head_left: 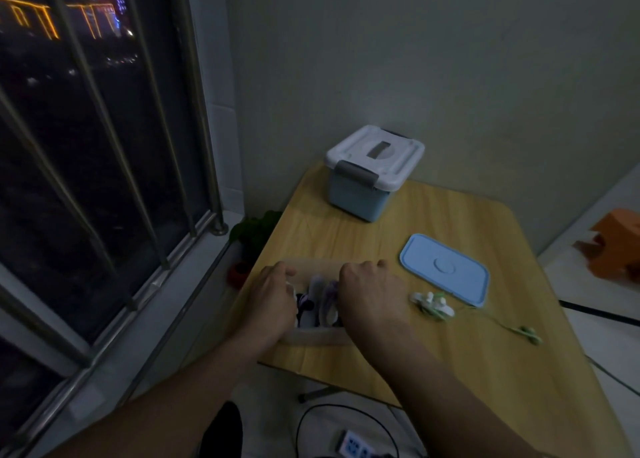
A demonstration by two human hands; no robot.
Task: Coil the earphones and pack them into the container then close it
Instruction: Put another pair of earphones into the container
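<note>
A clear open container [313, 336] sits at the near left of the wooden table [467, 353], holding coiled earphones [320, 301] in white and purple. My left hand [272, 298] rests over its left side, fingers curled down inside. My right hand [372, 296] covers its right side, fingers bent into it. What each hand grips is hidden. The blue lid [445, 269] lies flat to the right. Pale green earphones [433, 307] lie loose beside it, their cord trailing to the earbuds [528, 333].
A blue storage box [370, 173] with a white latched lid stands at the table's far end by the wall. A barred window fills the left. A power strip [355, 445] and black cable lie on the floor. An orange stool [613, 246] stands at the right.
</note>
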